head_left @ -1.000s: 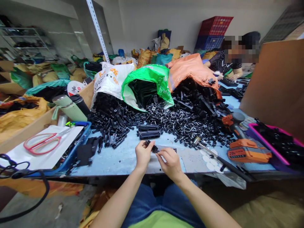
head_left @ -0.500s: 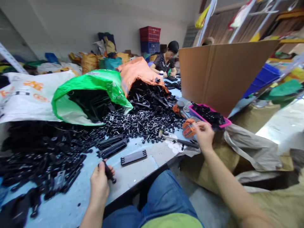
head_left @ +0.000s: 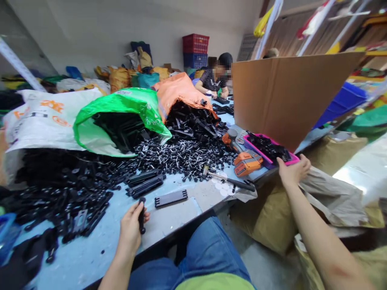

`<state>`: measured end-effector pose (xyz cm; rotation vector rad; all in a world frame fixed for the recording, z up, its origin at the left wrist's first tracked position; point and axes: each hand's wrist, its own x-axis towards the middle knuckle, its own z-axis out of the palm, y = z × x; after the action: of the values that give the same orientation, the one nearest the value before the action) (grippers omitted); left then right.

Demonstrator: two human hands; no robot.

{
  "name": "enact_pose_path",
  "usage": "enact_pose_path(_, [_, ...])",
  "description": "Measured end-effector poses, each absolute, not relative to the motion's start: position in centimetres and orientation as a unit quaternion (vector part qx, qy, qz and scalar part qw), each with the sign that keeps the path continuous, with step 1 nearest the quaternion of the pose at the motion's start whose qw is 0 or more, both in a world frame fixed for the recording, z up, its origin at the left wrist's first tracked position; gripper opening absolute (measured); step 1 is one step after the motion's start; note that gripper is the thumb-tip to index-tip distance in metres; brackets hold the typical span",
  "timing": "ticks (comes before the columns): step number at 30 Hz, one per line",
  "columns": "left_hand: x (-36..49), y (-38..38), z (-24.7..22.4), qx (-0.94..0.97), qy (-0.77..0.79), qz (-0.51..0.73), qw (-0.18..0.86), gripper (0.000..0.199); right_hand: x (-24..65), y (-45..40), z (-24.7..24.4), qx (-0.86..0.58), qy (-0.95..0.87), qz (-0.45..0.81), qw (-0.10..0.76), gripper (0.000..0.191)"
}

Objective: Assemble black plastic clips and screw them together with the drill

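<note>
Between the thumb and fingers of my left hand (head_left: 131, 225) is a short black plastic part (head_left: 141, 217) with a rounded end, held upright over the table's near edge. My right hand (head_left: 293, 171) is at the near end of a pink and purple basket (head_left: 266, 161), its thumb and fingers around the end wall. Black parts (head_left: 269, 147) fill the basket. A flat dark grey plate with toothed ends (head_left: 171, 198) lies just right of my left hand. Beyond it are long black pieces (head_left: 145, 183). A hammer (head_left: 226, 179) and an orange cordless drill (head_left: 246, 163) lie left of the basket.
Small black pins (head_left: 181, 155) are heaped mid-table. Behind them open a green sack (head_left: 121, 100), an orange sack (head_left: 181, 92) and a white sack (head_left: 54, 117). A tall cardboard sheet (head_left: 284, 96) stands behind the basket. Another person (head_left: 213, 80) sits at the far end.
My right hand has moved right, from beside the drill to the near end of the basket. My left hand still holds the black part, now turned more upright.
</note>
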<state>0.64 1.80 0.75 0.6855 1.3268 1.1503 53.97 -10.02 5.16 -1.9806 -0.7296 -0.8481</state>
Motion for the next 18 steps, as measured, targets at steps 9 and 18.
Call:
enact_pose_path(9, [-0.7,0.5,0.5,0.376,0.544,0.466,0.587,0.054,22.3,0.4,1.2,-0.488,-0.827,0.060,0.273,0.040])
enact_pose_path(18, [-1.3,-0.6,1.3,0.473,0.548,0.472,0.503,0.054,14.4,2.6,0.8,-0.436,-0.548,0.608,0.372,0.053])
